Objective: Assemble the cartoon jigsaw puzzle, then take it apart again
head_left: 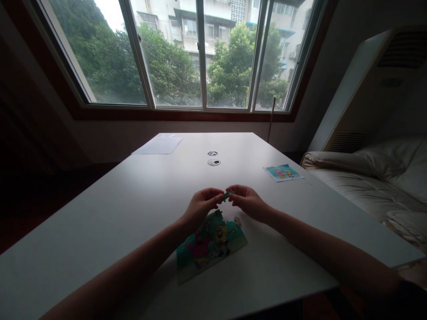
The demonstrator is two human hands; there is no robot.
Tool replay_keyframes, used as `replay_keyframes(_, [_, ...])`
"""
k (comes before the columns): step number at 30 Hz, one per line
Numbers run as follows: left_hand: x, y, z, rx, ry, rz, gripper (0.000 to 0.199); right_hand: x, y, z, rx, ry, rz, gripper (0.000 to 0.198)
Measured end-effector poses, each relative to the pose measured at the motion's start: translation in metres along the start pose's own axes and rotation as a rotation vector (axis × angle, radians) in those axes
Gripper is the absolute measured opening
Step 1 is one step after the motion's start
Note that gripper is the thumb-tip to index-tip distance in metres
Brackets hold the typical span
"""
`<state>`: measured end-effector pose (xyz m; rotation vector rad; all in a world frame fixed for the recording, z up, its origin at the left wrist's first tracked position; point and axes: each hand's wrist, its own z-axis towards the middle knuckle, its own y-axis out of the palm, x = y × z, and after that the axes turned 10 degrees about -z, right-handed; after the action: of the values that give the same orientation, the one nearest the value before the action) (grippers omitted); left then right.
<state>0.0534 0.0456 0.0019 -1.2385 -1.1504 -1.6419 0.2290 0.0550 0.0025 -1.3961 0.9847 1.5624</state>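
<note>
Between my two hands, just beyond the puzzle, is a small green jigsaw piece point(227, 195). My left hand point(204, 205) pinches its left end, and my right hand point(247, 202) pinches its right end. Below them on the white table lies a partly joined jigsaw puzzle point(213, 244) with cartoon figures on a teal ground, tilted with its right side farther away. Its far edge is uneven, with gaps. A loose-looking pale piece point(237, 221) sits at its far right corner; I cannot tell whether it is joined. My left wrist and forearm hide the puzzle's far left part.
A printed picture sheet point(283, 172) lies on the table point(133, 213) to the right. White papers point(158, 145) rest at the far left corner. Two round cable-hole covers point(214, 162) are set in the tabletop. A pale sofa point(363, 178) stands along the right.
</note>
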Motion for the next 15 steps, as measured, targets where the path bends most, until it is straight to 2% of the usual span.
replay_keyframes(5, [0.003, 0.0, 0.0, -0.04, -0.002, 0.01, 0.029, -0.009, -0.002, -0.005, -0.094, 0.211, 0.232, 0.029])
replay_keyframes(9, [0.008, 0.001, 0.0, -0.03, 0.058, 0.084, 0.027, -0.01, -0.005, -0.006, -0.115, 0.35, 0.201, 0.028])
replay_keyframes(11, [0.01, 0.001, 0.0, -0.027, 0.069, 0.111, 0.027, -0.009, -0.005, -0.005, -0.096, 0.276, 0.102, 0.027])
replay_keyframes(15, [0.012, 0.0, -0.001, -0.028, 0.04, 0.116, 0.03, -0.008, -0.003, -0.004, -0.054, -0.073, -0.135, 0.024])
